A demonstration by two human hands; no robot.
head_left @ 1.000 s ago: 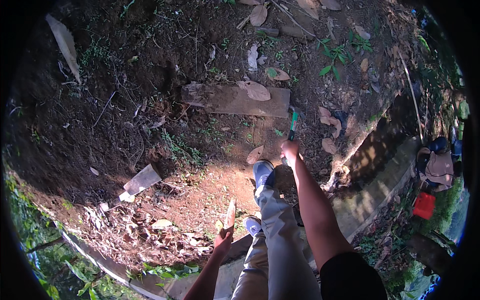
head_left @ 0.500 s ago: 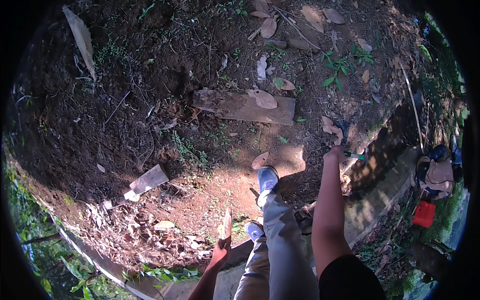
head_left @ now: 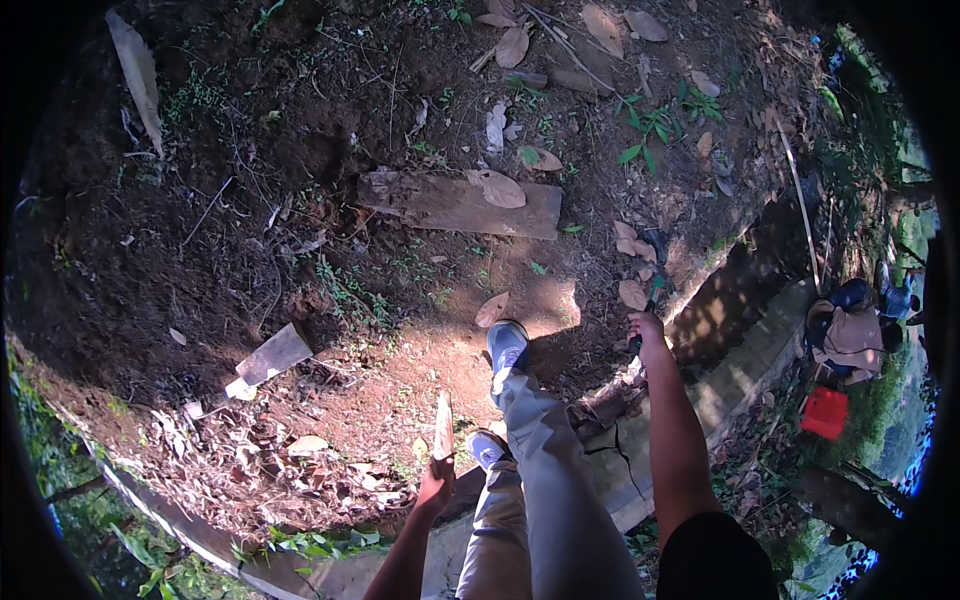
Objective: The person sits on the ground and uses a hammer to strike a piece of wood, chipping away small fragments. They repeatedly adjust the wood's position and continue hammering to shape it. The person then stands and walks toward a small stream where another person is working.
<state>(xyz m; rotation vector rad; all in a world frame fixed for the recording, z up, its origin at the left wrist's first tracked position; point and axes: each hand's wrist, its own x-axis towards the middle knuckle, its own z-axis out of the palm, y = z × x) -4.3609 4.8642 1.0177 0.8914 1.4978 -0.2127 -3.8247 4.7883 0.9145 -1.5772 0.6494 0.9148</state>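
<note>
My left hand (head_left: 437, 483) is low in the view, left of my feet, with its fingers closed round the lower end of a short, pointed piece of wood (head_left: 443, 425). The wood stands out from the hand, away from me. Further right, my right arm reaches forward. My right hand (head_left: 646, 328) grips a tool with a black and green handle (head_left: 656, 287). Its green part points away from me, and a dark end shows beside the fingers. The tool's head cannot be made out against the leaves and soil.
A weathered plank (head_left: 480, 206) with a dry leaf on it lies ahead. A smaller board (head_left: 273, 357) lies to the left. Along the right runs a concrete edge (head_left: 735, 360) beside a shaded trench. Beyond it are a red container (head_left: 824, 412) and a tan bag (head_left: 850, 335).
The tool in my right hand has swung from pointing right to pointing away from me. My left hand still holds the wood, now more upright. The view has shifted slightly right.
</note>
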